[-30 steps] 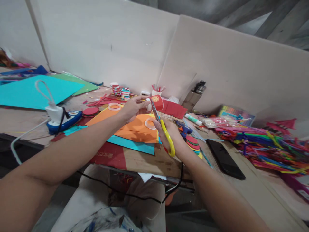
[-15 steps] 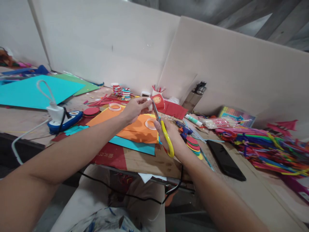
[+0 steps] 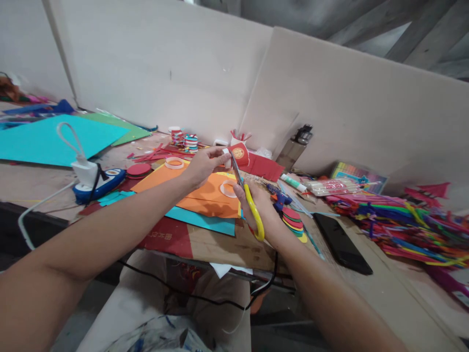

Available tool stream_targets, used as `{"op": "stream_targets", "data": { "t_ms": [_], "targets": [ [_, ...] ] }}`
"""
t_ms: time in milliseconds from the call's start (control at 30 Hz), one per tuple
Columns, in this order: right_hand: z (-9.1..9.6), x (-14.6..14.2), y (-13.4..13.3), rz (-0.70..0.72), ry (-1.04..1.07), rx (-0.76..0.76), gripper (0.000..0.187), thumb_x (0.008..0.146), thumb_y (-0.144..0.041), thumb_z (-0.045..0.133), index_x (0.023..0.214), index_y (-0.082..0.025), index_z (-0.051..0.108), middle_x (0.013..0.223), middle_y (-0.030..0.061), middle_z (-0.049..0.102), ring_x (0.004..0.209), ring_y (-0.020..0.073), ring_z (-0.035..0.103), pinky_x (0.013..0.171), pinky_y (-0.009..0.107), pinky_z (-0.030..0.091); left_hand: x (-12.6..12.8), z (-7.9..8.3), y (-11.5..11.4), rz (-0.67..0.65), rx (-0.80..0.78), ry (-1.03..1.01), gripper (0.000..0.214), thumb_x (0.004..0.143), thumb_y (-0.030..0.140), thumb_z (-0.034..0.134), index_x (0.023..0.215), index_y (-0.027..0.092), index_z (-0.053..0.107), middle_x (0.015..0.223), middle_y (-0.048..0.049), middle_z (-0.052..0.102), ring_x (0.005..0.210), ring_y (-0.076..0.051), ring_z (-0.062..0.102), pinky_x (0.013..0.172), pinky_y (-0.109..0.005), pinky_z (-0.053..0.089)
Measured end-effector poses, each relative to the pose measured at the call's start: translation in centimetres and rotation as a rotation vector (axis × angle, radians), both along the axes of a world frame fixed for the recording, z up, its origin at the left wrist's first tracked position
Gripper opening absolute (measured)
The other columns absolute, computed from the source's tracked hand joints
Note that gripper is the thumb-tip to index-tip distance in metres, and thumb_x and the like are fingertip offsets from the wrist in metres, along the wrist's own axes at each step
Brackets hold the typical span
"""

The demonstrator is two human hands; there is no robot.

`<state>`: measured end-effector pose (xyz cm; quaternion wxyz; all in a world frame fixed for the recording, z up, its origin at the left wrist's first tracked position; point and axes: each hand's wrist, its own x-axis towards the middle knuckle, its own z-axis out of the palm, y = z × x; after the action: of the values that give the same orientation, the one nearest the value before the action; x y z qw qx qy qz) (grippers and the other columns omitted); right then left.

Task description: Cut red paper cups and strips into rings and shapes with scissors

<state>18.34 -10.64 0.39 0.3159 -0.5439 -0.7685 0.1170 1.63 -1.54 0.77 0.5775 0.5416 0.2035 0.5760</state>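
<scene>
My left hand (image 3: 201, 166) pinches the white edge of a red-and-white paper piece (image 3: 240, 154) with a round gold emblem, held up above the table. In my right hand (image 3: 263, 205) are scissors (image 3: 255, 213) with yellow handles, fingers wrapped through the loops. Their blades point up and away, against the paper piece near my left fingertips; whether they bite into it I cannot tell. Below my hands lie orange paper sheets (image 3: 194, 193) over a turquoise sheet (image 3: 208, 224). A white ring (image 3: 228, 188) rests on the orange paper, and another ring lies farther left.
A black phone (image 3: 341, 243) and bundles of coloured pipe cleaners (image 3: 395, 220) lie at right. Stacked coloured discs (image 3: 292, 220) sit beside my right wrist. A blue-based power strip (image 3: 98, 185) with a plugged-in cable is at left. A bottle (image 3: 294, 149) leans against the back board.
Almost nothing differs. The paper piece has turned very slightly at the blades, while both hands keep nearly the same place and hold.
</scene>
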Motion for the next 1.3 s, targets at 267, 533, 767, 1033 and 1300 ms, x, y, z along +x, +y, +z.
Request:
{"op": "stream_targets", "data": {
  "t_ms": [267,533,767,1033,1300],
  "targets": [
    [0.21,-0.32,-0.33,-0.011,0.014,-0.022,0.045,0.096,-0.060,0.033,0.083,-0.021,0.052,0.073,0.0019,0.060,0.064,0.0162,0.050,0.059,0.027,0.034,0.42,-0.63,0.17,0.074,0.089,0.063,0.039,0.073,0.036,0.078,0.106,0.015,0.072,0.084,-0.0035,0.065,0.077,-0.013,0.063,0.082,-0.037,0.058],
    [0.02,-0.01,-0.18,0.003,0.015,-0.012,0.043,0.096,-0.057,0.036,0.073,-0.022,0.043,0.073,0.0003,0.059,0.064,0.0141,0.051,0.060,0.026,0.035,0.30,-0.60,0.12,0.078,0.090,0.047,0.041,0.071,0.033,0.080,0.106,0.016,0.070,0.080,-0.0004,0.063,0.074,-0.011,0.062,0.082,-0.036,0.058],
    [0.02,-0.05,-0.12,-0.012,0.017,-0.011,0.041,0.094,-0.058,0.039,0.077,-0.022,0.047,0.071,0.0007,0.060,0.063,0.0155,0.052,0.059,0.027,0.035,0.37,-0.10,-0.27,-0.044,-0.070,-0.003,0.038,0.074,0.047,0.076,0.084,0.012,0.065,0.082,-0.0051,0.066,0.076,-0.013,0.064,0.081,-0.034,0.056],
    [0.06,0.00,0.01,0.036,0.014,-0.010,0.042,0.096,-0.057,0.035,0.085,-0.020,0.051,0.075,0.0016,0.060,0.066,0.0157,0.050,0.061,0.027,0.035,0.22,-0.02,-0.40,-0.034,-0.005,0.007,0.032,0.072,0.039,0.079,0.076,0.012,0.062,0.071,-0.0003,0.059,0.070,-0.010,0.059,0.081,-0.032,0.055],
    [-0.26,0.16,-0.02,0.010,0.059,0.003,0.041,0.095,-0.056,0.042,0.074,-0.021,0.046,0.072,-0.0009,0.058,0.064,0.0134,0.049,0.059,0.026,0.032,0.46,-0.28,-0.14,-0.005,0.020,-0.001,0.033,0.072,0.038,0.079,0.088,0.012,0.067,0.084,-0.0034,0.064,0.078,-0.012,0.061,0.083,-0.034,0.055]
  ]
}}
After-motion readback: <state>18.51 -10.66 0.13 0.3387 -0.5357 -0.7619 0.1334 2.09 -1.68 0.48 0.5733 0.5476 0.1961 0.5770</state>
